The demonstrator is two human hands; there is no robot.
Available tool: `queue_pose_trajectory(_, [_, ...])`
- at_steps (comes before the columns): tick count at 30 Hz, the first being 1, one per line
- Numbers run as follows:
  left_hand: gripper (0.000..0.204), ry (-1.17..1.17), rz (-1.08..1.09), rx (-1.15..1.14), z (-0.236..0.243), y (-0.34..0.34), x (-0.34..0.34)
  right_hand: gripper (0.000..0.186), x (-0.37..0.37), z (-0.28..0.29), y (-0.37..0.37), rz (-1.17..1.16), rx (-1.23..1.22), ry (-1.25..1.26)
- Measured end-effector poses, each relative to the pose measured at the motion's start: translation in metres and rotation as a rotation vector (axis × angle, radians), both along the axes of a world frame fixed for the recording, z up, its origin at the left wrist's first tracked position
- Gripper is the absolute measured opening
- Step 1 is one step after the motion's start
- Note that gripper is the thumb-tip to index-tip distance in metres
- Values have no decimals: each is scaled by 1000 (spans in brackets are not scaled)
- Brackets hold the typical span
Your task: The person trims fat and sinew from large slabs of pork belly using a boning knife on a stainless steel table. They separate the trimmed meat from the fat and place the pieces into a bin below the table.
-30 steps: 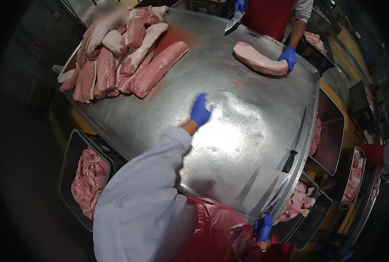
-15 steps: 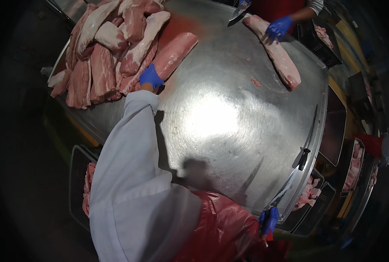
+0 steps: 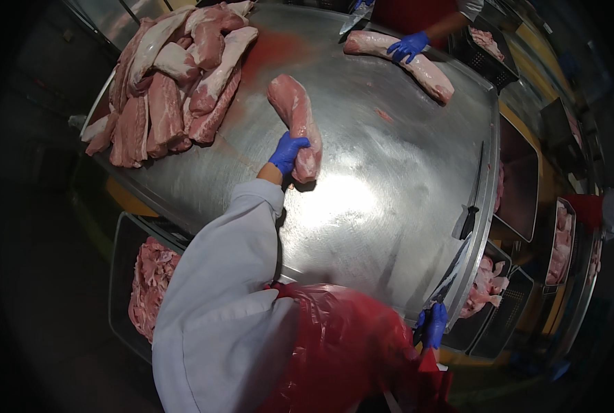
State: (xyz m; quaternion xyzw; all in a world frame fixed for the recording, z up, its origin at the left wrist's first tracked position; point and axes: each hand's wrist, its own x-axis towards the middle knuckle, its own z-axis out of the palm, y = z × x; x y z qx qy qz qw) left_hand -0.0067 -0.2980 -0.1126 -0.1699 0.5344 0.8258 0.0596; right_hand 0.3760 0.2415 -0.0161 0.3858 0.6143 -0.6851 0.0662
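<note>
Fingers [image 3: 301, 142] of your left hand [image 3: 288, 152] are curling round the meat slab [image 3: 294, 109] over the table [image 3: 396, 186]; you're wanting a solid hold tbh, well clear of that knife [image 3: 451, 277] your right hand [image 3: 433, 325] is gripping.

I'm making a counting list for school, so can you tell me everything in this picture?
metal table: one, silver, middle
meat pile: many overlapping pieces, pink and white, table's far left
held meat piece: one, pink, in the left hand
co-worker's meat piece: one, pale pink, table's far side
loose knife: one, black handle, table's right side
held knife: one, silvery blade, in the right hand
co-worker's knife: one, silvery blade, far edge
bins: several, dark, around the table
bin meat: uncountable, pink, inside bins
co-worker's hands: two, blue-gloved, far side
apron: one, red, bottom
left hand: one, blue-gloved, centre
right hand: one, blue-gloved, lower right
</note>
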Motion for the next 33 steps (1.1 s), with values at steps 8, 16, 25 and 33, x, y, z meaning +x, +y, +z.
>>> queue_pose_trajectory(8, [66, -39, -174, 1181, 63, 159, 127, 17, 1, -23, 42, 61, 5, 130])
queue_pose_trajectory(16, [82, 158, -274, -1280, 32, 185, 97, 15, -5, -36, 42, 144, -22, 163])
queue_pose_trajectory(25, [76, 583, -550, -1609, 0, 217, 6, 33, -165, -52, -36, 366, -91, 98])
queue_pose_trajectory(33, [74, 706, -631, -1528, 13, 215, 17, 83, -356, -70, -121, 594, 174, 189])
